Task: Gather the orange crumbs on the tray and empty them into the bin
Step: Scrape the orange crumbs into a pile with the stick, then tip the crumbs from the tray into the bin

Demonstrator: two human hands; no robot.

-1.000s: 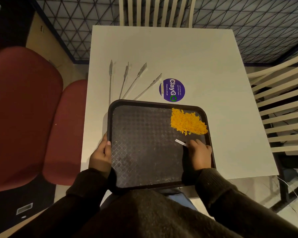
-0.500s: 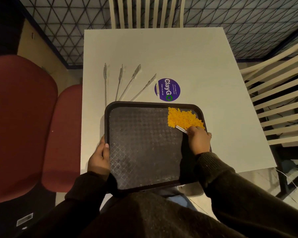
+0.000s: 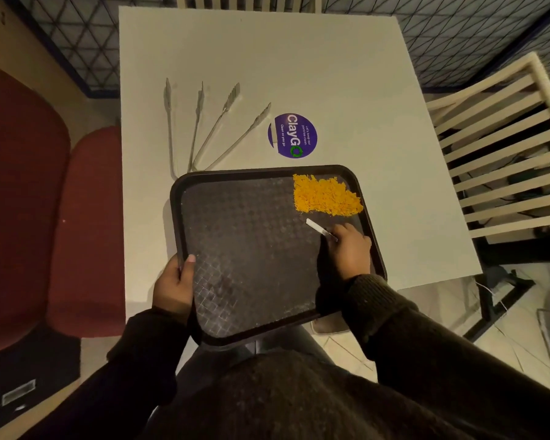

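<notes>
While the dark brown, waffle-textured plastic tray point(image 3: 251, 249) overhung the near edge of the white square table point(image 3: 346, 74), the left hand point(image 3: 173, 285) clamped its left rim, thumb on top and fingers hidden underneath. Beyond the tray's far left corner, two pairs of slim metal tongs point(image 3: 204, 128) lay fanned on the table, and a round purple sticker point(image 3: 294, 135) sat just past the tray's far edge. The orange crumbs point(image 3: 324, 195) were already heaped in a compact pile in the tray's far right corner, touching the rim there. Just short of the pile, the right hand point(image 3: 350, 252) pinched a small flat white scraper point(image 3: 318, 228), its free end pointing toward the tray's middle. No bin showed anywhere in view. Judging from this, the main risk lay in the carry: with so much tray unsupported and only one hand gripping the rim, a tilt toward the far right corner could spill the loose pile over the low lip onto the table. A hard push with the scraper could also scatter crumbs over the rim.
</notes>
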